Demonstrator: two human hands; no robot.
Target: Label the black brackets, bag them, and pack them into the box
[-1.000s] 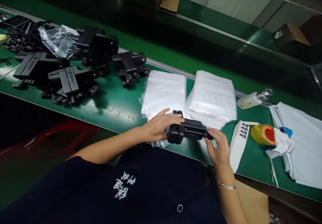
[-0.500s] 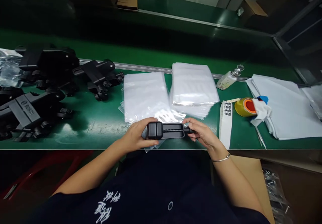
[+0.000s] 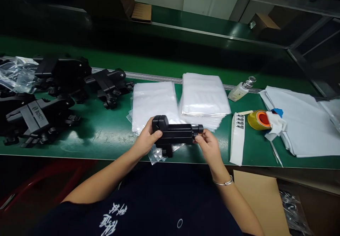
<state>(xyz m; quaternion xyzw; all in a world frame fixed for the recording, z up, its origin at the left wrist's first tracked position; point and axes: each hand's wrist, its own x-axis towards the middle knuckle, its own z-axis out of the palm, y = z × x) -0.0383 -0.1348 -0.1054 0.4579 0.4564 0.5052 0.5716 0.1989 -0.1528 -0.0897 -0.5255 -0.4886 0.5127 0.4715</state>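
Observation:
A black plastic clamp part [image 3: 175, 134] is held level above the near edge of the green table [image 3: 106, 137]. My left hand [image 3: 146, 139] wraps its thick left end. At the narrow right end, by a small knob, my right hand [image 3: 207, 144] pinches it. Just behind the part lie two stacks of clear plastic bags, the left stack [image 3: 154, 103] flat on the table and the right stack [image 3: 203, 96] thicker.
Several black clamp assemblies [image 3: 39, 114] and a crumpled clear bag [image 3: 16, 75] lie at the left. A label strip [image 3: 237, 137], yellow tape roll [image 3: 259, 120], small bottle [image 3: 240, 91] and white sheets [image 3: 302, 122] are at the right. A cardboard box [image 3: 260, 200] stands below the table edge.
Both hands have lifted the black part slightly and turned it, so a solid face shows instead of the slotted side. The view has also shifted a little.

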